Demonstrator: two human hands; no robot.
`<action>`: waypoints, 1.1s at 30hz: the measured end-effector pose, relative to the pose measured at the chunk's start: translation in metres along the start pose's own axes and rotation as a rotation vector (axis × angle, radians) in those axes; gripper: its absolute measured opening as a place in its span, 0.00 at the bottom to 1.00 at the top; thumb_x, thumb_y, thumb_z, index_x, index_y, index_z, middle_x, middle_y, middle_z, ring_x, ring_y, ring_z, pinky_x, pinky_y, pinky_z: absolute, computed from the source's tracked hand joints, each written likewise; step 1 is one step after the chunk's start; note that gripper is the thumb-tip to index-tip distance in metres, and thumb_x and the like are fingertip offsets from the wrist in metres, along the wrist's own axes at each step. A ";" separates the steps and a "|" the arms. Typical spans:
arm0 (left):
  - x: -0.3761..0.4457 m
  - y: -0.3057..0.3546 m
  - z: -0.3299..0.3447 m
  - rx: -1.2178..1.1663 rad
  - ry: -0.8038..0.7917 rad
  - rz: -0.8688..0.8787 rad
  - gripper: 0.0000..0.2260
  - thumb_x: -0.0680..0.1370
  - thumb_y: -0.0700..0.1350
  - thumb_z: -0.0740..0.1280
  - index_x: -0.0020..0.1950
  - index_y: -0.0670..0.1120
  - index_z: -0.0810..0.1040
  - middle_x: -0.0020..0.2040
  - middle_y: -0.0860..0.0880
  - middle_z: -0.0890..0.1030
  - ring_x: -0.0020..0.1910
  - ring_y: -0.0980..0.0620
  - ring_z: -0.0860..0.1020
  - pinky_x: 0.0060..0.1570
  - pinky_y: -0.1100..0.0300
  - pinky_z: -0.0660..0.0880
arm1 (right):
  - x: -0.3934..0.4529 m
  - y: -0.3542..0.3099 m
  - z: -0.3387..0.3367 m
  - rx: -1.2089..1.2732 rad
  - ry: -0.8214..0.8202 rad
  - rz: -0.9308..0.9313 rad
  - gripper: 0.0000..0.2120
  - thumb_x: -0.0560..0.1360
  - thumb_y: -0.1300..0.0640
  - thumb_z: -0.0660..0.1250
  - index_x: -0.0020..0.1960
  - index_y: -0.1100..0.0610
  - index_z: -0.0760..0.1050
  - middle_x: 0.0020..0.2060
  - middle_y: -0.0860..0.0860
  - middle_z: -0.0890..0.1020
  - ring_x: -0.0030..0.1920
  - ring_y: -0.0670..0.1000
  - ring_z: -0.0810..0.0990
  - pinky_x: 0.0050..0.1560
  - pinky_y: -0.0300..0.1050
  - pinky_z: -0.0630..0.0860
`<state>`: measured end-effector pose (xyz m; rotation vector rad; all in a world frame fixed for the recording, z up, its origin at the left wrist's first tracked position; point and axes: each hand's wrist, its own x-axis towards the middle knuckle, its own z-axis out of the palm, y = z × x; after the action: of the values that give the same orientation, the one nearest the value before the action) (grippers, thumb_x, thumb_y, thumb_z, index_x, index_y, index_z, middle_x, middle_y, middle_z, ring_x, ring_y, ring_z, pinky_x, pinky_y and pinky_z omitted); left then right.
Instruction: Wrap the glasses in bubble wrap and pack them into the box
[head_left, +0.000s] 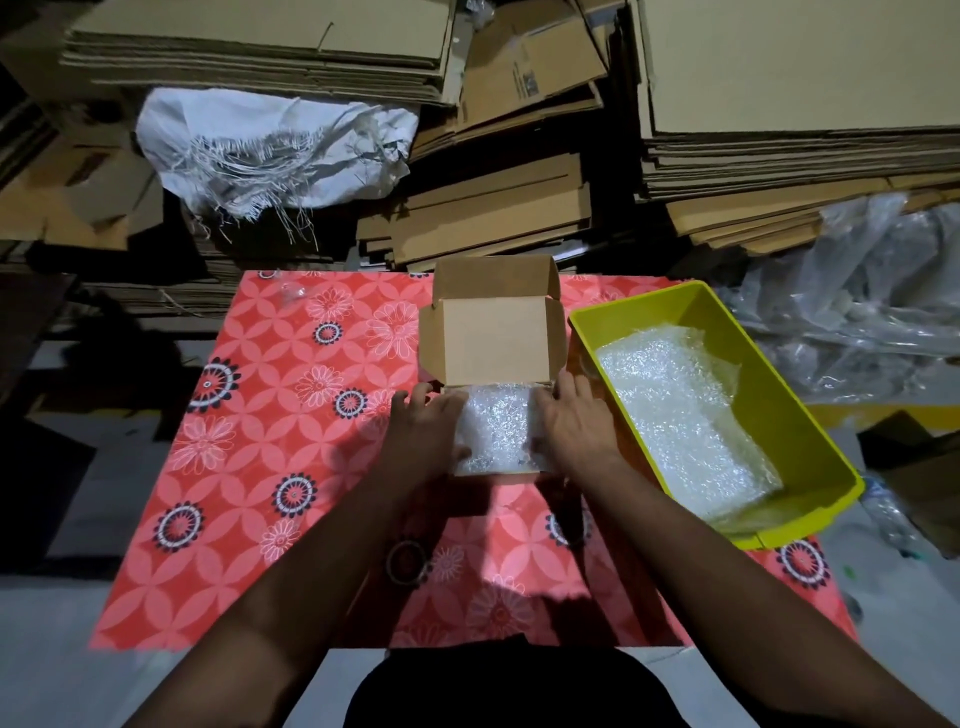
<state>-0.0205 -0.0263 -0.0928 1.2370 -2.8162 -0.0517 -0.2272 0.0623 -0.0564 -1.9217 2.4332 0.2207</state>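
Stacked flat cardboard (270, 47) fills the background, and in front of it stands a bench (270, 467) covered in a red cloth printed with white and dark flowers. On that cloth, at the middle, sits a small cardboard box (493, 343) with its lid standing open at the far side and its side flaps turned out. Inside the box's near part lies a bundle of bubble wrap (496, 434); whatever it holds is hidden by the wrap. Both forearms reach forward from the bottom edge and meet at the box. The left hand (423, 436) lies palm down on the left side of the bundle, fingers straight and pointing away from the person, the thumb on the wrap. The right hand (574, 423) mirrors it on the right side, fingers loosely spread and reaching over the box's right wall, the thumb on the wrap. Neither grip curls around anything: both are flat and spread, pressing the bundle from its two sides, so the bundle lies between the hands and slightly below them. Just to the right of the box, touching or nearly touching its flap, stands a yellow-green plastic bin (779, 415) with a sheet of bubble wrap lying in its bottom. Beyond the bench's left part, a frayed white woven sack (275, 145) lies on the cardboard, and clear plastic sheeting (857, 291) is heaped at the right.
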 end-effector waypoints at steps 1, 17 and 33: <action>0.001 0.000 -0.001 0.014 0.012 0.016 0.37 0.58 0.62 0.80 0.63 0.49 0.77 0.57 0.52 0.83 0.58 0.43 0.77 0.57 0.47 0.67 | 0.002 0.002 0.003 0.011 -0.031 0.019 0.38 0.65 0.34 0.74 0.66 0.53 0.68 0.59 0.55 0.70 0.60 0.56 0.69 0.49 0.49 0.76; 0.008 0.001 -0.010 0.144 -0.055 0.059 0.41 0.56 0.73 0.73 0.61 0.49 0.75 0.60 0.51 0.78 0.60 0.45 0.73 0.60 0.47 0.62 | 0.021 0.010 -0.005 -0.023 -0.325 -0.042 0.34 0.75 0.42 0.68 0.73 0.57 0.63 0.69 0.60 0.62 0.67 0.62 0.66 0.66 0.54 0.72; 0.007 0.006 -0.009 0.259 -0.089 -0.049 0.42 0.51 0.73 0.75 0.54 0.46 0.79 0.60 0.43 0.75 0.60 0.43 0.69 0.56 0.49 0.66 | 0.007 0.003 -0.017 -0.034 -0.187 0.097 0.18 0.77 0.56 0.65 0.66 0.57 0.73 0.62 0.55 0.74 0.55 0.57 0.83 0.42 0.45 0.72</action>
<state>-0.0289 -0.0280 -0.0828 1.3863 -2.9418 0.2708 -0.2307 0.0539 -0.0397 -1.7101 2.4155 0.4275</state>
